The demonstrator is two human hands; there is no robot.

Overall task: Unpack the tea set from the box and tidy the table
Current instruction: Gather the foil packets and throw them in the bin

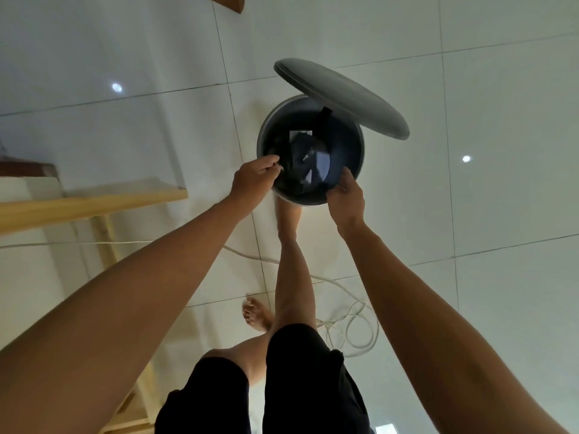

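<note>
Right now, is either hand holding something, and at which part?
Both hands, left and right, are at the near rim of the open bin, gripping dark material, apparently the bin's liner, at its edge. What it is cannot be told surely.

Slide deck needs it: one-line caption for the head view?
Both hands, left hand and right hand, at the rim of an open-lidded bin on a tiled floor.

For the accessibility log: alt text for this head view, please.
Seen from above, both hands, left hand and right hand, reach over a round grey bin with its lid raised, dark scraps inside. Glossy tiled floor, a white cable.
</note>
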